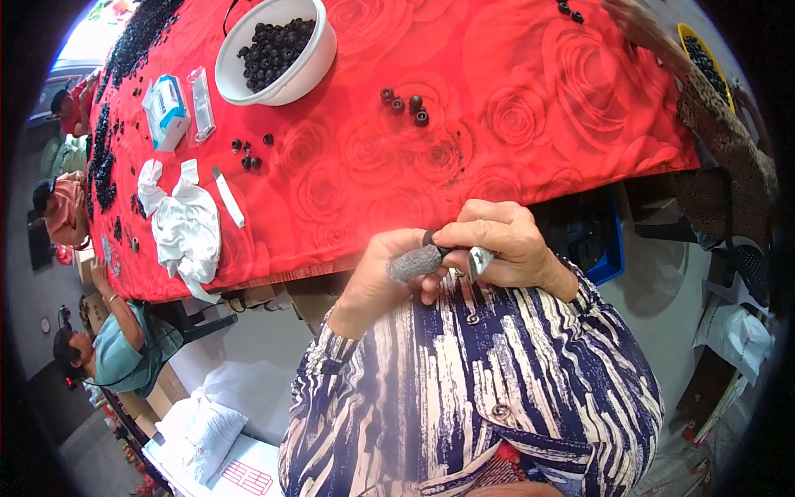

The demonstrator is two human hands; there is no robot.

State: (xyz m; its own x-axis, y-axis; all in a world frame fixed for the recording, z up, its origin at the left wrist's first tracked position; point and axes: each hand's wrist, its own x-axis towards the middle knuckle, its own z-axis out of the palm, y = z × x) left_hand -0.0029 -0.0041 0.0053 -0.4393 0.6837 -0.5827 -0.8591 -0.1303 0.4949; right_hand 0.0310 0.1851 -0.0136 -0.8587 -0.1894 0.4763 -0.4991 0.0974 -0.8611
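Off the table's [497, 166] near edge, left hand [383, 277] grips a grey rod [414, 263]; right hand [505, 244] pinches a dark bead [430, 238] onto its tip; the bead may slip and drop floorward.

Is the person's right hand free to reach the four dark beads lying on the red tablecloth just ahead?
Probably not yet: the right hand grips a metal tool against a small dark bead. The tablecloth before the four beads looks bare.
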